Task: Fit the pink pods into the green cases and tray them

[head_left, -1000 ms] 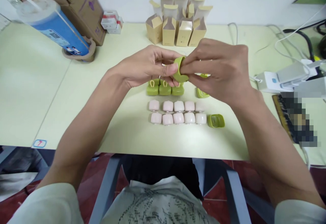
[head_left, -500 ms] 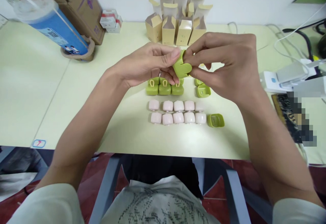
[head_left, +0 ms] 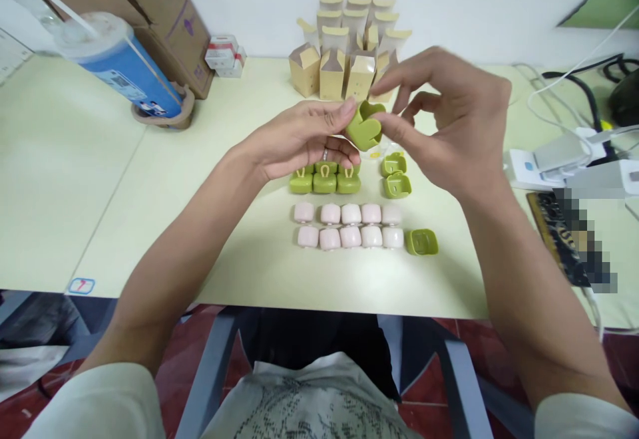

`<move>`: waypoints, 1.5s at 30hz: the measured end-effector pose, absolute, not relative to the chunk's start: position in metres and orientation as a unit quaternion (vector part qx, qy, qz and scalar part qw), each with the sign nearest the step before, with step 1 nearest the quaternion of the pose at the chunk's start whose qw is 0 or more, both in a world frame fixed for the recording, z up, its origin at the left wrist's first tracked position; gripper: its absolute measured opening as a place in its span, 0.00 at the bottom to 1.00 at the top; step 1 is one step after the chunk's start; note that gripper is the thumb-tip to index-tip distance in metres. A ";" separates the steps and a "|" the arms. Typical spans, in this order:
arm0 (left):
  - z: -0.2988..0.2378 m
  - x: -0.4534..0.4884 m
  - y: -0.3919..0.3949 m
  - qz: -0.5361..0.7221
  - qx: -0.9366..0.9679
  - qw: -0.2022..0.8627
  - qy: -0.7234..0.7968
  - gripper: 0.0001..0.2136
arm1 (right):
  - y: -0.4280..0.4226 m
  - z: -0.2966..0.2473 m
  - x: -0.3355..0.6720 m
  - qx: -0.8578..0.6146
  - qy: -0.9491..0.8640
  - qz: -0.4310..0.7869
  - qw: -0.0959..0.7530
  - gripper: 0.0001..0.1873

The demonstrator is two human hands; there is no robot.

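Note:
My left hand [head_left: 304,136] is closed on a small green plastic cover [head_left: 364,130] with a scalloped rim, pinched between thumb and fingers above the table. The cover's hollow faces up and to the right. At its right side is my right hand [head_left: 449,113], fingers spread, with the thumb tip at the rim; whether it touches I cannot tell. Below my left hand stand several green cases with loops [head_left: 324,179]. Two green open shells [head_left: 397,185] lie below my right hand. Rows of pale pink rounded pieces [head_left: 350,236] lie nearer, with a green open tray-like shell [head_left: 422,242] at their right end.
Open cardboard boxes [head_left: 332,73] stand in rows by the wall. Small white boxes [head_left: 224,56], a large brown carton [head_left: 174,26] and a blue cup [head_left: 132,76] are at the left. A power strip [head_left: 519,168] with cables and a dark patterned object [head_left: 559,226] lie at the right.
The fingers of my right hand have come out of the green cover and spread apart. The cover has turned slightly, showing more of its hollow. The camera view has shifted a little.

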State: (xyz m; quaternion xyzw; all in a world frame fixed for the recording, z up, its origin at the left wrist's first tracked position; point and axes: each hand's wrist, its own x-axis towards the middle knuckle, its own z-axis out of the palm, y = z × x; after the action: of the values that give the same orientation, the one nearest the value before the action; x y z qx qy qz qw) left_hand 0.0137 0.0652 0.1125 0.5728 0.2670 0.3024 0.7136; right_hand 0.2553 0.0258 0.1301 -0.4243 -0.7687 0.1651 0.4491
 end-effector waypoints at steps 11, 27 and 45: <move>0.111 0.023 0.055 0.446 0.701 0.374 0.413 0.25 | 0.044 0.110 0.247 -0.423 -0.709 0.366 0.430 0.30; 0.112 0.021 0.059 0.393 0.712 0.440 0.380 0.14 | 0.048 0.107 0.258 -0.418 -0.711 0.393 0.406 0.25; 0.106 0.024 0.061 0.362 0.712 0.472 0.373 0.21 | 0.044 0.108 0.250 -0.415 -0.676 0.447 0.414 0.24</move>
State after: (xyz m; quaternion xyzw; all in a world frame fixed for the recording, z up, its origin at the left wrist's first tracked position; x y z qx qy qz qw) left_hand 0.0243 0.0605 0.1063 0.7125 0.3728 0.3617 0.4717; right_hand 0.2501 0.0444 0.1079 -0.4146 -0.6761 0.4473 0.4135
